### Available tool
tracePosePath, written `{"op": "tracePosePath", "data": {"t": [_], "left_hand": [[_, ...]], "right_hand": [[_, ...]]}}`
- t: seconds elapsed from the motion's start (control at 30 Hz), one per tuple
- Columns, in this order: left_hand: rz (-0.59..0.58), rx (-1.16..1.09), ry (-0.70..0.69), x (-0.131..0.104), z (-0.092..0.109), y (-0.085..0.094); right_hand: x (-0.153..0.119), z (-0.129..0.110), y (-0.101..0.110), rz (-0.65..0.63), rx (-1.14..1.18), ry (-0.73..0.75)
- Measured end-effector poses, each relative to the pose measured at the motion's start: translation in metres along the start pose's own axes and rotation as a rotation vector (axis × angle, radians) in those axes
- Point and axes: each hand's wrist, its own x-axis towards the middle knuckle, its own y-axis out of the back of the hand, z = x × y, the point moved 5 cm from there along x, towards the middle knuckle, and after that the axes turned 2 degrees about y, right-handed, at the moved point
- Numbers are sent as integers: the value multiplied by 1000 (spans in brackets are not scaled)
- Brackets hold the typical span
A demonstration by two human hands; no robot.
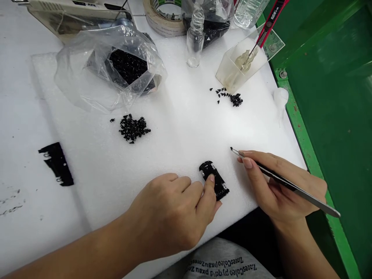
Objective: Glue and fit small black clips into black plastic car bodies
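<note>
My left hand [177,209] presses a black molded plastic part [211,172] against the white foam sheet, index finger on its top and thumb at its lower edge. Between the thumb and fingers of my right hand [285,182] is a pair of tweezers [290,184], black in the middle with silver ends. At its tips sits a tiny black piece [231,148], held just above or on the foam; I cannot tell which. A loose pile of small black pieces [133,128] lies left of centre, and a smaller pile [236,100] lies farther back on the right.
Another black part [59,164] lies at the left. Along the back are a plastic bag [84,73] of black pieces, a tape roll [167,25], a glass bottle [194,42] and a clear container [232,69] with a red cutter [271,21]. A green metal frame [308,143] borders the right.
</note>
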Motion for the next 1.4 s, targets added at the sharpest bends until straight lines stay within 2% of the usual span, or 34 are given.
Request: {"op": "tracePosePath", "data": {"t": [0.23,0.43,0.6,0.83,1.07,1.23,1.4], "left_hand": [[-1,10,4,0,-1,1],[0,39,-5,1,0,3],[-17,62,-8,-1,2,-1],[-1,61,-7,0,2,2],[0,58,-4,-1,2,1],[-6,64,-13,-2,3,1],[-3,76,-12,-1,2,1]], "right_hand": [[1,1,-1,-18,66,16],[0,-21,0,7,119,-40],[0,-35,-11,-106,175,-42],[3,-35,-17,-144,219,-18],[0,-36,-17,-101,227,9],[2,-31,-12,-83,197,-68],[0,-34,-12,-96,235,0]]}}
